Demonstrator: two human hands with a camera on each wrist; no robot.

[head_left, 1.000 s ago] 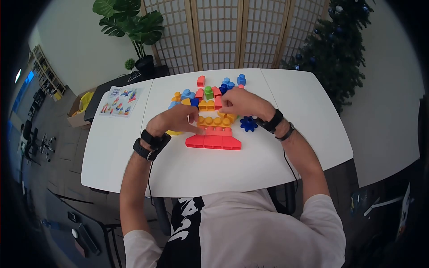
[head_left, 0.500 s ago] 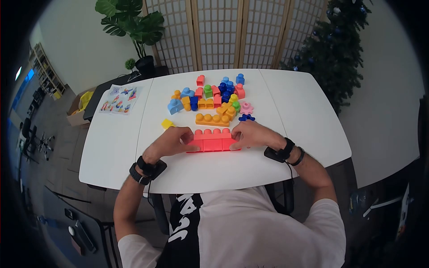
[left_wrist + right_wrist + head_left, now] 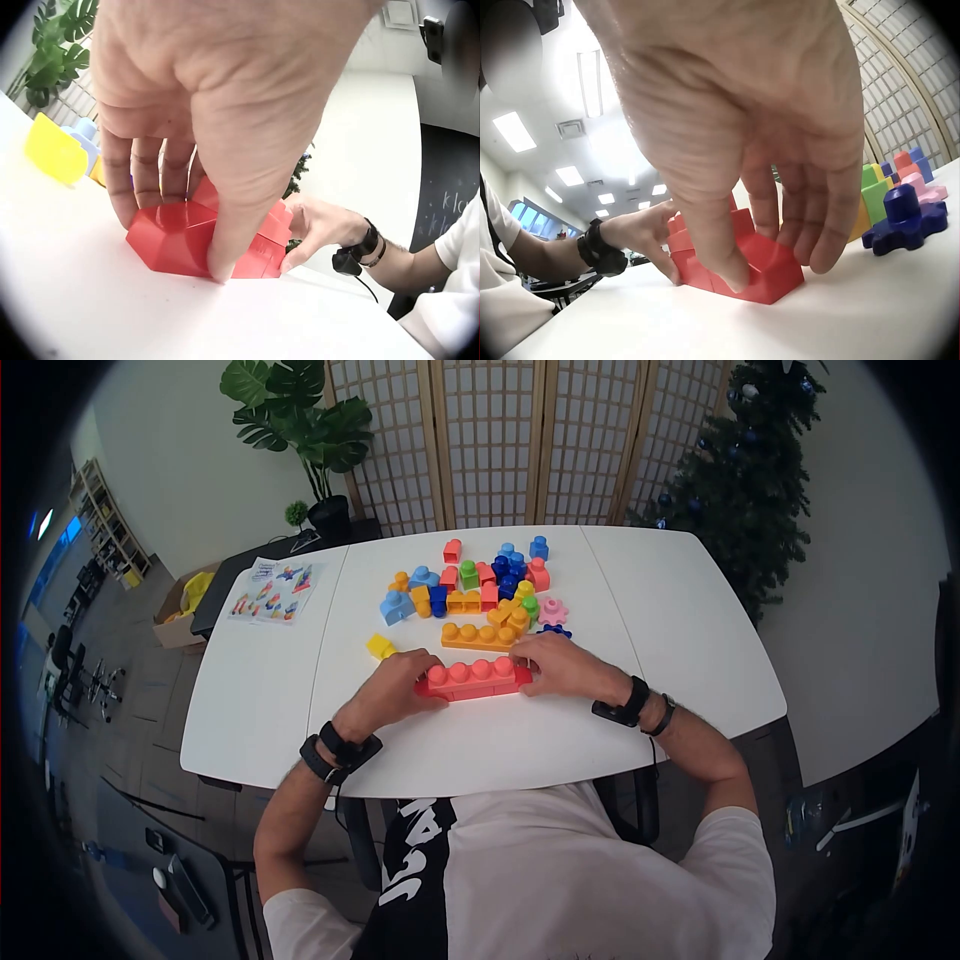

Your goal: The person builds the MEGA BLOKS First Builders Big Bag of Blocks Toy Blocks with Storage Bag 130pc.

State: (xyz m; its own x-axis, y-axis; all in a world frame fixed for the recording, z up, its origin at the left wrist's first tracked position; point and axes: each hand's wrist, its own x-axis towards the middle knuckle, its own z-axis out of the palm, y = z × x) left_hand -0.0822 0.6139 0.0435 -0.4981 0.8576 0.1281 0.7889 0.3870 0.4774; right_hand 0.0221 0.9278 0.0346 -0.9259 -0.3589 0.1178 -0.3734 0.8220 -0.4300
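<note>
A long red toy block (image 3: 482, 692) with sloped ends sits on the white table, and a lighter red four-stud brick (image 3: 470, 674) is on top of it. My left hand (image 3: 400, 684) grips its left end, thumb on the near side and fingers on the far side. At the opposite end my right hand (image 3: 570, 664) holds it the same way, as the right wrist view shows on the red block (image 3: 769, 277). Just beyond lies a yellow-orange four-stud brick (image 3: 478, 637). A yellow block (image 3: 380, 647) is near my left hand, and a dark blue gear-shaped piece (image 3: 554, 630) near my right.
Several loose blocks in blue, green, red and orange spread across the table (image 3: 680, 660) farther back, with a pink gear-shaped piece (image 3: 552, 610) at their right. A printed picture sheet (image 3: 272, 592) lies at the far left.
My right hand came back from the yellow-orange blocks, and both hands took hold of the red block's ends. The block has turned from its side so its studs point up.
</note>
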